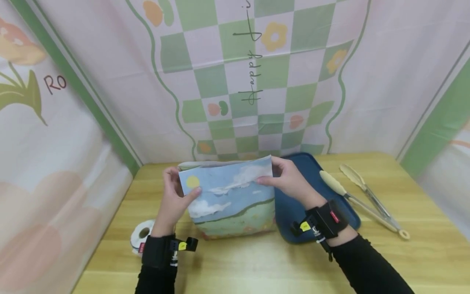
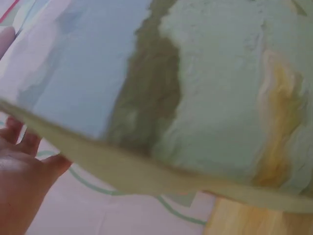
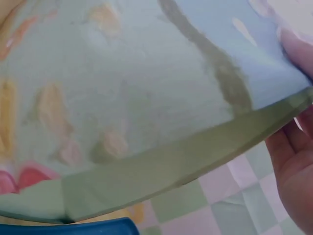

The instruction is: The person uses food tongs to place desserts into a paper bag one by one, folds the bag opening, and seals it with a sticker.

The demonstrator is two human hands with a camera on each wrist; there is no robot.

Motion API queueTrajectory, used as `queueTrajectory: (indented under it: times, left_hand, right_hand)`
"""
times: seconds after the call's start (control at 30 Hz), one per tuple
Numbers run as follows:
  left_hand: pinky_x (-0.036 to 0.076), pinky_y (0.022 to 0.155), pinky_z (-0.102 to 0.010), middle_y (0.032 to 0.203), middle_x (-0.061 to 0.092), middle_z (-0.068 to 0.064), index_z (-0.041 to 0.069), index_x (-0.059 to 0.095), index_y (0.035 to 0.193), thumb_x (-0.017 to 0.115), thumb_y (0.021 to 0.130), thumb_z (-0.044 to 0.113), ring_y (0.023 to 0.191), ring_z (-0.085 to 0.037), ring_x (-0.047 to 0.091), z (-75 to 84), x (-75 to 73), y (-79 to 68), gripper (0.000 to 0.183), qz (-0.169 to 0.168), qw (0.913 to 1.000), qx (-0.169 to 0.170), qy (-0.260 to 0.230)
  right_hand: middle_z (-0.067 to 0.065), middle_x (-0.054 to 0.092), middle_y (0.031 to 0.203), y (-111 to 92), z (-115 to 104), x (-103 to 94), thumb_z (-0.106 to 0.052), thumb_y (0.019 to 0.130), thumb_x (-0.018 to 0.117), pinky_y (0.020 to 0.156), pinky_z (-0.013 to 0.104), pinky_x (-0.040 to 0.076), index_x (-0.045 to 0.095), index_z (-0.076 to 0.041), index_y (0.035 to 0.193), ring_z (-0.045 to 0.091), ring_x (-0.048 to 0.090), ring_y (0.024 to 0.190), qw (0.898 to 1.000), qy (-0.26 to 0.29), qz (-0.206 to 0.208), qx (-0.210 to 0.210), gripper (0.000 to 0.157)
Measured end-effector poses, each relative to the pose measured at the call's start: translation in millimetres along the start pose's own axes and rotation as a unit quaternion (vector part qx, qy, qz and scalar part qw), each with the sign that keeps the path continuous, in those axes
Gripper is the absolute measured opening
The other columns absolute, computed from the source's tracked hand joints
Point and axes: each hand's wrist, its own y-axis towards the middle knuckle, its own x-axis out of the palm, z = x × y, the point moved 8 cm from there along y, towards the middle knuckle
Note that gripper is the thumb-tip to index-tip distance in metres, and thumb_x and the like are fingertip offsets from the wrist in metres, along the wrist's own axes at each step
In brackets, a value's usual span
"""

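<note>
A bag (image 1: pixel 231 208) printed with a painted landscape stands upright near the back of the table, showing blue sky, white clouds, a yellow sun and green ground. My left hand (image 1: pixel 172 204) pinches its upper left edge, thumb on the printed front and fingers behind. At the upper right edge, my right hand (image 1: pixel 291 181) grips it the same way. The left wrist view shows the bag's side (image 2: pixel 220 98) close up, with part of the left hand (image 2: pixel 22 176) beside it. In the right wrist view, fingers of the right hand (image 3: pixel 298 176) reach behind the printed panel (image 3: pixel 146 98).
A dark blue tray (image 1: pixel 319 210) lies right of the bag, partly behind the right hand. Cream-tipped tongs (image 1: pixel 374 200) lie spread on the wooden table (image 1: pixel 242 265) farther right. Beside the left wrist is a white roll (image 1: pixel 141 232). Patterned cloth (image 1: pixel 253 81) hangs around the table.
</note>
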Motion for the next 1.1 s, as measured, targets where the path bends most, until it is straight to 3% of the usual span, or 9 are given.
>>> queueTrajectory:
  times: [0.1, 0.2, 0.27, 0.33, 0.4, 0.57, 0.67, 0.83, 1.1]
  left_hand:
    - [0.034, 0.078, -0.029, 0.110, 0.039, -0.008, 0.019, 0.014, 0.114, 0.070, 0.085, 0.002, 0.084, -0.027, 0.040, -5.6, -4.1, 1.7, 0.065, -0.014, 0.9983, -0.043, 0.038]
    - [0.036, 0.106, -0.041, 0.150, 0.030, -0.023, 0.017, 0.011, 0.140, 0.073, 0.086, 0.017, 0.124, -0.039, 0.045, -12.4, -6.6, 1.0, 0.082, -0.047, 0.9897, -0.097, 0.094]
    - [0.015, 0.121, -0.056, 0.166, -0.001, -0.012, 0.028, 0.002, 0.154, 0.075, 0.085, 0.031, 0.153, -0.035, 0.009, -17.6, -7.1, -1.3, 0.100, -0.068, 0.9801, -0.138, 0.125]
    - [0.012, 0.121, -0.058, 0.167, -0.001, -0.002, 0.036, 0.001, 0.155, 0.077, 0.083, 0.041, 0.155, -0.029, 0.001, -20.2, -6.5, -2.1, 0.105, -0.083, 0.9728, -0.157, 0.148]
    - [0.022, 0.119, -0.056, 0.165, 0.013, 0.000, 0.040, 0.008, 0.154, 0.077, 0.081, 0.045, 0.153, -0.028, 0.017, -22.5, -5.9, -2.7, 0.101, -0.087, 0.9700, -0.171, 0.150]
    - [0.046, 0.099, -0.045, 0.129, 0.055, -0.006, 0.020, 0.042, 0.140, 0.081, 0.079, 0.031, 0.117, -0.026, 0.056, -19.1, -3.9, 1.5, 0.073, -0.076, 0.9779, -0.131, 0.144]
    - [0.048, 0.093, -0.040, 0.118, 0.061, -0.007, 0.015, 0.052, 0.129, 0.082, 0.078, 0.029, 0.106, -0.022, 0.059, -17.0, -3.6, 2.4, 0.060, -0.069, 0.9783, -0.109, 0.162]
    - [0.053, 0.084, -0.032, 0.111, 0.063, -0.005, 0.011, 0.059, 0.122, 0.080, 0.081, 0.020, 0.098, -0.017, 0.062, -13.5, -0.9, 2.1, 0.047, -0.059, 0.9869, -0.088, 0.122]
    - [0.055, 0.077, -0.028, 0.104, 0.067, 0.006, 0.005, 0.061, 0.122, 0.073, 0.086, 0.009, 0.091, -0.012, 0.066, -12.6, 3.0, 0.0, 0.038, -0.059, 0.9948, -0.061, 0.057]
  right_hand:
    - [-0.004, 0.067, 0.098, -1.4, 1.3, 2.1, -0.017, 0.088, 0.072, 0.074, 0.028, 0.052, 0.063, -0.009, 0.117, 0.011, 0.066, 0.087, 1.000, 0.007, 0.009, -0.003, 0.031]
    - [-0.008, 0.068, 0.105, -1.3, 0.9, 5.7, -0.015, 0.089, 0.071, 0.079, 0.030, 0.054, 0.061, -0.009, 0.123, 0.011, 0.068, 0.093, 1.000, 0.026, 0.004, -0.003, 0.036]
    - [-0.005, 0.068, 0.105, 0.2, 0.0, 9.0, -0.015, 0.088, 0.072, 0.079, 0.032, 0.055, 0.060, -0.009, 0.124, 0.014, 0.069, 0.094, 0.999, 0.040, -0.003, -0.001, 0.038]
    - [0.000, 0.069, 0.103, 2.5, -0.1, 11.5, -0.016, 0.086, 0.074, 0.078, 0.034, 0.056, 0.060, -0.009, 0.122, 0.017, 0.069, 0.091, 0.999, 0.044, -0.006, 0.005, 0.039]
    - [0.003, 0.069, 0.102, 5.4, 0.6, 12.8, -0.018, 0.084, 0.076, 0.077, 0.035, 0.055, 0.060, -0.011, 0.122, 0.018, 0.069, 0.089, 0.999, 0.036, -0.003, 0.013, 0.041]
    - [0.008, 0.068, 0.104, 9.3, 3.4, 12.6, -0.021, 0.084, 0.077, 0.075, 0.033, 0.054, 0.061, -0.013, 0.121, 0.018, 0.067, 0.087, 0.999, -0.002, -0.001, 0.032, 0.041]
    - [0.007, 0.069, 0.093, 10.0, 5.0, 12.6, -0.022, 0.086, 0.076, 0.070, 0.031, 0.051, 0.065, -0.009, 0.110, 0.016, 0.064, 0.077, 0.999, -0.013, -0.006, 0.040, 0.030]
    - [0.000, 0.059, 0.069, 10.6, 3.8, 11.9, -0.023, 0.087, 0.074, 0.059, 0.027, 0.043, 0.066, -0.006, 0.089, 0.011, 0.052, 0.060, 0.999, -0.027, 0.001, 0.029, 0.019]
    - [-0.004, 0.036, 0.053, 9.0, -6.8, 11.3, -0.013, 0.088, 0.072, 0.053, 0.025, 0.032, 0.066, -0.006, 0.077, 0.009, 0.033, 0.047, 0.997, -0.041, 0.022, -0.054, 0.015]
